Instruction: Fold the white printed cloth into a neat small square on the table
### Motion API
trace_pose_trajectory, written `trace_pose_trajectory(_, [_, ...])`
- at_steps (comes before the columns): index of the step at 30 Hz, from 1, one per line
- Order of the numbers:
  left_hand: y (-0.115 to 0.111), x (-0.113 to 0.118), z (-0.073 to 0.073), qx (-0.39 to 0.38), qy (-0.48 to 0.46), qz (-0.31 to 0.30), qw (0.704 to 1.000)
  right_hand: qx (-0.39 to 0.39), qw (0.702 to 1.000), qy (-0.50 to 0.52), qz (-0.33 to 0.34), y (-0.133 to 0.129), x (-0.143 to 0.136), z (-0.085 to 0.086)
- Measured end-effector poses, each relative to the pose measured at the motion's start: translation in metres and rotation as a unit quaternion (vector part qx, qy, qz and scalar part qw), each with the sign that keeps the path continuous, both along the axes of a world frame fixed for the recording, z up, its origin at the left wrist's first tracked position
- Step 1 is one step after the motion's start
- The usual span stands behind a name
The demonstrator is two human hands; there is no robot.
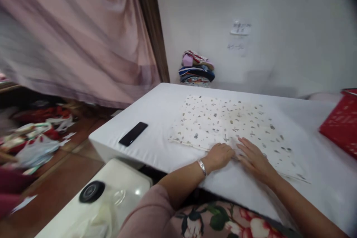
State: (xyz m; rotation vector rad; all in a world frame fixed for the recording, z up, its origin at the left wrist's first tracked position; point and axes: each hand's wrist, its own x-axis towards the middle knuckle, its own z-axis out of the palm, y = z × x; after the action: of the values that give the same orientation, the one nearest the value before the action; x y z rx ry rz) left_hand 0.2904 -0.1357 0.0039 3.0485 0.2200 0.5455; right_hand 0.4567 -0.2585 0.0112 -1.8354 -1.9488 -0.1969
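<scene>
A white cloth with small printed figures (206, 119) lies flat on the white-covered table (158, 108). My left hand (221, 156), with a silver bracelet at the wrist, rests on its near edge, fingers curled together; whatever they may pinch is too small to make out. My right hand (253, 158) lies beside it on the same edge, fingers spread and pointing left, close to the left fingertips. The cloth reaches away from both hands toward the wall.
A black phone (133, 134) lies at the table's left. Folded fabrics (196, 68) are stacked by the wall. A red item (341, 122) sits at the right edge. A white surface (128, 182) with a black disc (92, 192) stands at the lower left.
</scene>
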Motion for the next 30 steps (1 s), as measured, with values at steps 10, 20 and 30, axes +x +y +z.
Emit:
trace_pose_trajectory(10, [0.021, -0.049, 0.004, 0.013, 0.021, 0.119, 0.993, -0.079, 0.991, -0.107, 0.032, 0.012, -0.012, -0.039])
trace_pose_trajectory(20, [0.074, -0.135, 0.015, -0.004, 0.06, 0.288, 0.956, -0.085, 0.99, -0.11, 0.038, 0.012, -0.014, -0.035])
trace_pose_trajectory(30, [0.094, -0.19, 0.019, -0.086, -0.016, 0.467, 0.88, -0.081, 0.991, -0.104, 0.037, 0.013, -0.021, -0.031])
